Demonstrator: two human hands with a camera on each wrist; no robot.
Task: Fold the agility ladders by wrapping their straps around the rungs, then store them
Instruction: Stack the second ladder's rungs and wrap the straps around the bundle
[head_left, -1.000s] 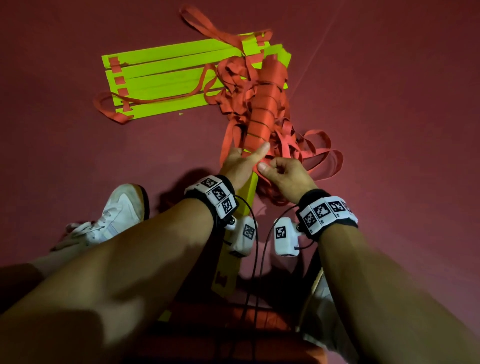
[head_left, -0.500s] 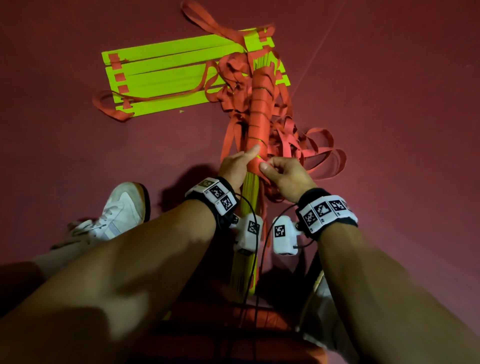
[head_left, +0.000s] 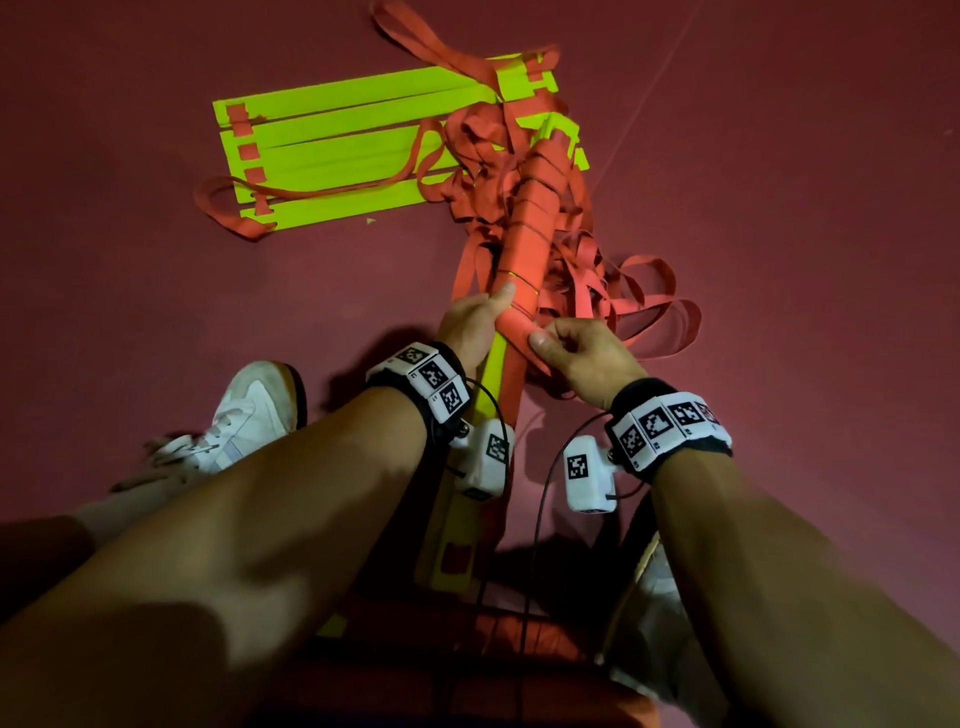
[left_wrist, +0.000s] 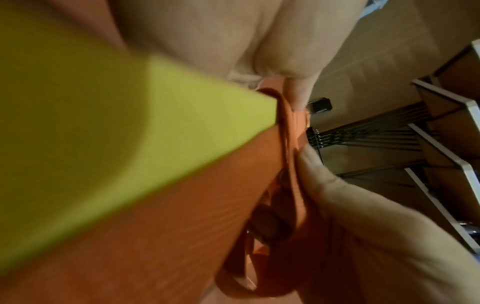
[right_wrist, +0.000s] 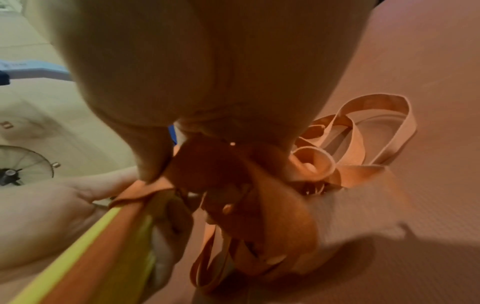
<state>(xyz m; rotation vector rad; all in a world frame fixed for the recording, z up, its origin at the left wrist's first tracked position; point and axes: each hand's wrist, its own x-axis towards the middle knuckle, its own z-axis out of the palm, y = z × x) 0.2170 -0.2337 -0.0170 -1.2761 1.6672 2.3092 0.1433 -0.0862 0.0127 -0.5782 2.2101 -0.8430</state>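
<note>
A stack of neon-yellow rungs wound in red strap, the rung bundle (head_left: 530, 228), points away from me across the maroon floor. My left hand (head_left: 475, 322) grips it from the left, thumb lying along the wrapped part. My right hand (head_left: 582, 353) pinches the red strap (head_left: 511, 332) where it crosses the bundle. The bare yellow end (head_left: 457, 540) reaches back between my forearms. In the left wrist view the yellow rung (left_wrist: 116, 127) and the strap (left_wrist: 285, 131) fill the frame. The right wrist view shows the strap (right_wrist: 207, 164) gathered under my fingers.
A second ladder (head_left: 363, 145) lies flat at the back left, its yellow rungs side by side with a red strap looped around. Loose strap loops (head_left: 644, 301) pile to the right of the bundle. White shoes (head_left: 244, 415) sit at my left and lower right.
The bundle has turned about its long axis between my hands, from edge-on to its flat face. The strap's newest turn sits lower on the bundle, closer to me.
</note>
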